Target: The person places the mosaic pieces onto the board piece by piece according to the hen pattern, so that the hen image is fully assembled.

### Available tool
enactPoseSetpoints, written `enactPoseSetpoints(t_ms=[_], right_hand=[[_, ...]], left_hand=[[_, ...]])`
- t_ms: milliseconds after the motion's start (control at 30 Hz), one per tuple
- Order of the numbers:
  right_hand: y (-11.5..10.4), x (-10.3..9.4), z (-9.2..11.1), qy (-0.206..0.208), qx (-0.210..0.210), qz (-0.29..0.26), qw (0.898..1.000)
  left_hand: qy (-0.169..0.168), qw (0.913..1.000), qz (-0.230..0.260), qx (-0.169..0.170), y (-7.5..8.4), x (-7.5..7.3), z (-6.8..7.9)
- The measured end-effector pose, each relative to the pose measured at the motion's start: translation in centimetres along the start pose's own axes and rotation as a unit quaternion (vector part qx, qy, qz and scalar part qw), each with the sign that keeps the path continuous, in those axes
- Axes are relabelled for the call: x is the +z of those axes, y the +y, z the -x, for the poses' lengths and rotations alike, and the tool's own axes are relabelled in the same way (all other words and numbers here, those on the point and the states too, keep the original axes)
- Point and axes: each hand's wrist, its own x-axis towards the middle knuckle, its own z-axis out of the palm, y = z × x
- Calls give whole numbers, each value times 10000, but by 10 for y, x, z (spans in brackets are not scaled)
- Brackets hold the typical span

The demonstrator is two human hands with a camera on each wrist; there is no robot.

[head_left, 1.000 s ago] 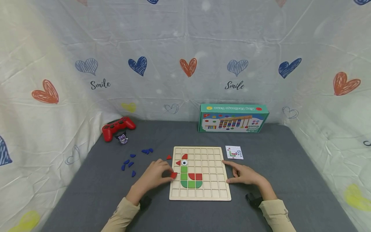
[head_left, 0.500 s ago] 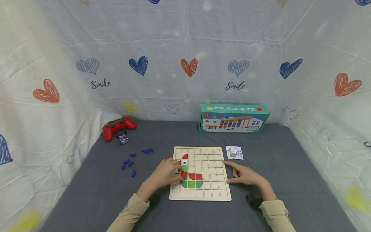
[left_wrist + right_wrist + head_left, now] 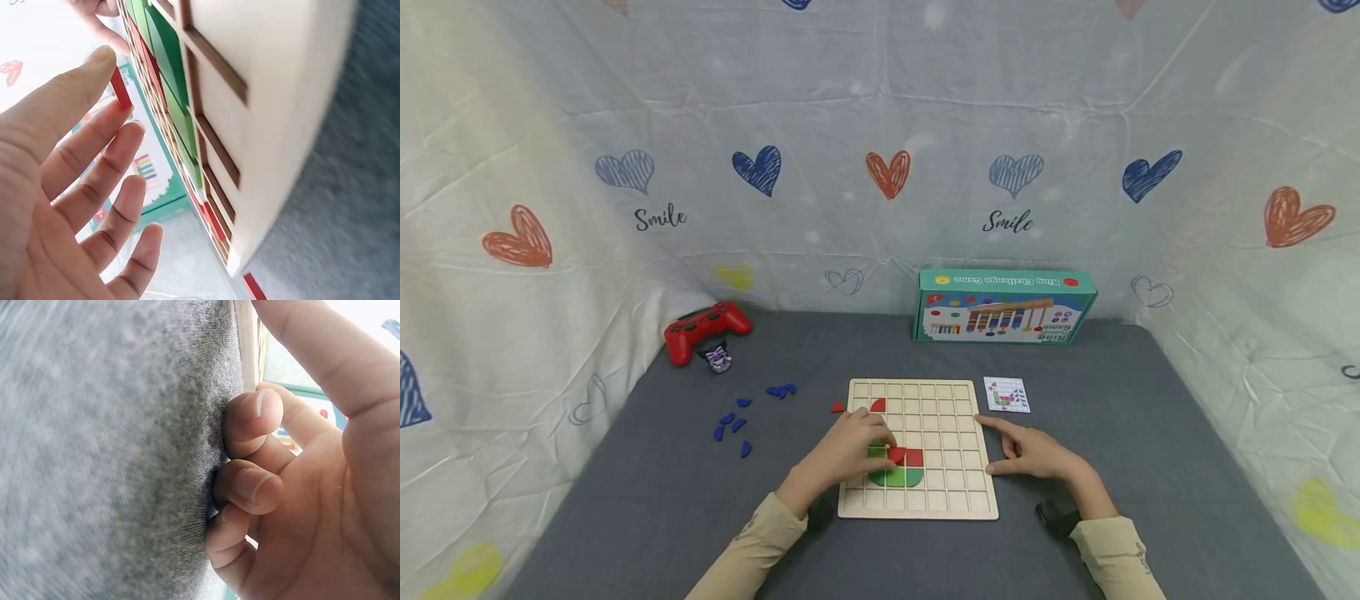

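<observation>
Between thumb and index finger my left hand pinches a flat red piece above the wooden grid board. In the head view it overlaps the row with a red square. Its other fingers are spread in the left wrist view. Green pieces and a red quarter-round piece sit in the grid, partly covered by my left hand. My right hand touches the board's right edge with straight index finger and thumb; its remaining fingers are curled against the cloth in the right wrist view.
A red triangle lies just left of the board, and several blue pieces are scattered farther left. A small pattern card is at the upper right. Behind stand a game box, a red game controller and a small purple figure.
My left hand has moved right with the red piece, from the board's left edge to above the filled cells. My right hand has stayed in place.
</observation>
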Motion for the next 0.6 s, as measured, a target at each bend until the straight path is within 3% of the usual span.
enactPoseSetpoints(t_ms=[167, 600], right_hand=[[0, 0, -1, 8, 19, 1, 10000], [-1, -1, 0, 19, 90, 119, 9999]], left_hand=[[-247, 9997, 32, -87, 5, 2, -7], [-164, 9997, -163, -42, 26, 8, -22]])
